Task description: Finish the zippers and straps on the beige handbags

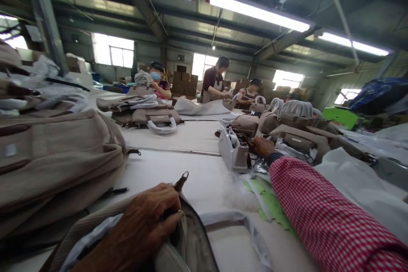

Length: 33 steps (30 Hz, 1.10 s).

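My left hand (145,225) is curled round the rim of a beige bag (188,242) at the table's near edge, close to its dark zipper pull (181,180). My right arm in a red checked sleeve (321,216) stretches forward. My right hand (263,145) rests beside a white tape dispenser (232,149) among beige bags; its fingers are hidden behind the dispenser and clutter.
A stack of beige bags (54,157) stands at the left. More bags (143,112) with wrapped white handles lie across the long white table (178,136). Green paper (270,204) and clear plastic lie near my right arm. Three people (214,84) work at the far end.
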Available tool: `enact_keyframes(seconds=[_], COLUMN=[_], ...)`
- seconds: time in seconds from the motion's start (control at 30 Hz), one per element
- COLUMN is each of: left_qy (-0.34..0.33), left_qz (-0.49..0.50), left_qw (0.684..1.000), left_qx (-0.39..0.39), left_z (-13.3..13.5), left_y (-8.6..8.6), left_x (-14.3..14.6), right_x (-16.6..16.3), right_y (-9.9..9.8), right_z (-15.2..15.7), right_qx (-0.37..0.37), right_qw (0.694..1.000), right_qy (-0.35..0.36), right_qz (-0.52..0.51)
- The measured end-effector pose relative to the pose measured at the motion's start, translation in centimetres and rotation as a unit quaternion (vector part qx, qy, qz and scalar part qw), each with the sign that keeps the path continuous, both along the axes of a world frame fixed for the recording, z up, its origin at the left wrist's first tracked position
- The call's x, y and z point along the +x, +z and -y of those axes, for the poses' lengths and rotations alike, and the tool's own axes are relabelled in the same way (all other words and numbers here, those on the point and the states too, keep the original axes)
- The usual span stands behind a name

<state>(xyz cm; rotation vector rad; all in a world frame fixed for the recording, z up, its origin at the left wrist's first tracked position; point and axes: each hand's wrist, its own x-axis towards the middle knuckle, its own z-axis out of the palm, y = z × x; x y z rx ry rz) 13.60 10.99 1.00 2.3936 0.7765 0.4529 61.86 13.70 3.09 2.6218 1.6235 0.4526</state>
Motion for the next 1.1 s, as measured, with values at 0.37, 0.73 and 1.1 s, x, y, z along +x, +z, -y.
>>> enact_keyframes(seconds=[0.37,0.73,1.1], left_qy=[-0.011,-0.014,-0.017], left_qz=[0.042,0.014,-0.003], left_qw=[0.998,0.994,0.994], left_qx=[0.047,0.105,0.109], left_z=[0.5,0.3,0.3], left_y=[1.0,1.2,1.3], left_x=[-0.2,-0.2,-0.1], right_x=[-4.0,-19.3,-18.2], right_y=[7.3,2.6,1.0], right_z=[7.1,19.8,19.4], right_qx=[0.049,-0.064,-0.025], right_qw=[0.998,0.872,0.847], right_qy=[0.048,0.472,0.526], right_qz=[0.006,0.11,0.075])
